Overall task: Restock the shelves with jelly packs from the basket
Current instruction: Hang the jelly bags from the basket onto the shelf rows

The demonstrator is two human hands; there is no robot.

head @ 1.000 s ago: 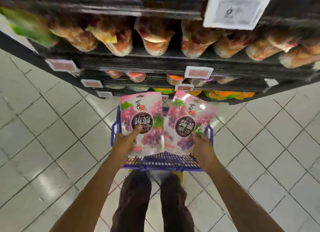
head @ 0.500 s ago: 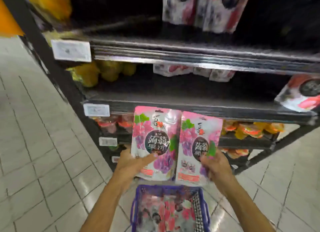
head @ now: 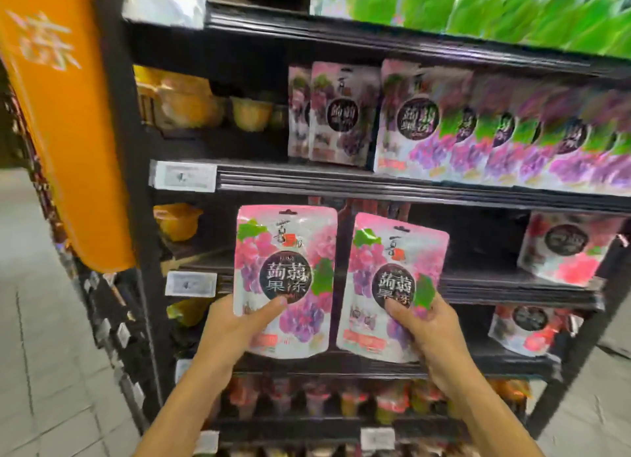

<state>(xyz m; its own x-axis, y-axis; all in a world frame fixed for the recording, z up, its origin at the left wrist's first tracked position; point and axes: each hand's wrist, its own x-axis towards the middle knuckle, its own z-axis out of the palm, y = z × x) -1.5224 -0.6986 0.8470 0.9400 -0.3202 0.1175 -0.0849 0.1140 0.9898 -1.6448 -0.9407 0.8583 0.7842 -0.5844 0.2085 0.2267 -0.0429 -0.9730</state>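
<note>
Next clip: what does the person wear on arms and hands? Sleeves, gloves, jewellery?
Nothing visible. The left hand and right hand are bare, with no gloves, rings or watch. The left forearm and right forearm are uncovered down to the frame's lower edge, so no sleeve shows.

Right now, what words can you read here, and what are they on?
"蒟蒻果冻": left pack, in its dark circle.
"蒟蒻果冻": right pack, in its dark circle.
Small print on both packs: too small to read.
Shelf packs: blurred.
Price tags: blurred.
Orange banner, white characters: blurred.
</note>
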